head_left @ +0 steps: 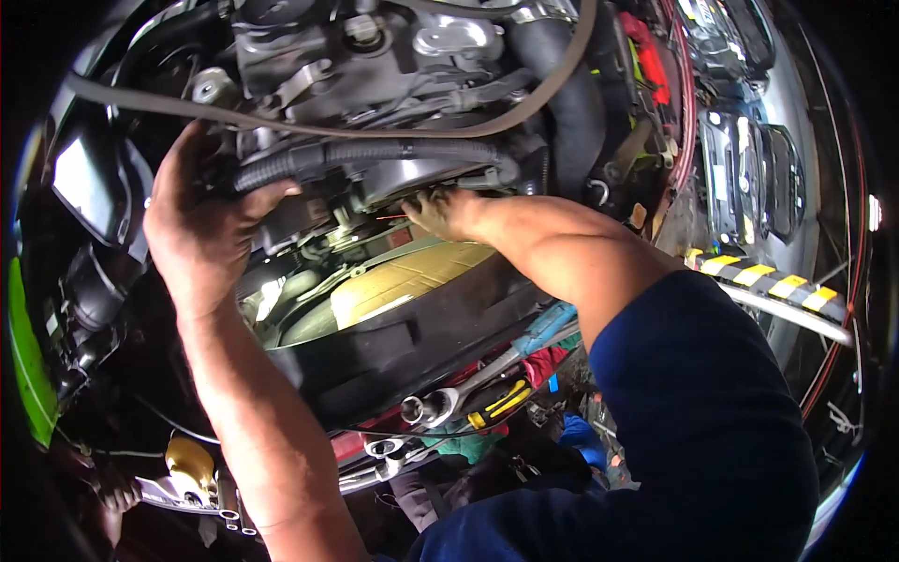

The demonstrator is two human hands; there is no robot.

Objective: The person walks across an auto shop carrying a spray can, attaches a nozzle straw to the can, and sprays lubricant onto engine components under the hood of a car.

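Observation:
My left hand (201, 211) is at the left of the engine bay, its thumb below and fingers above the end of a black corrugated hose (375, 150). The hose runs rightward from that grip. Above it, a loose ribbed drive belt (375, 133) sags across the engine (365, 37) in a long curve, close to my left fingertips. My right hand (445, 213) reaches down below the hose, fingers bent among the parts at the engine's front. Whatever those fingers touch is hidden. A yellowish cardboard sheet (403, 286) lies just below my right hand.
A black front panel (403, 347) crosses below the cardboard. Nearer me lie a ratchet (431, 407), a blue-handled tool (543, 328) and a yellow-and-black handled tool (501, 405). Another person's hand (117, 492) shows at lower left. A striped bar (768, 281) stands right.

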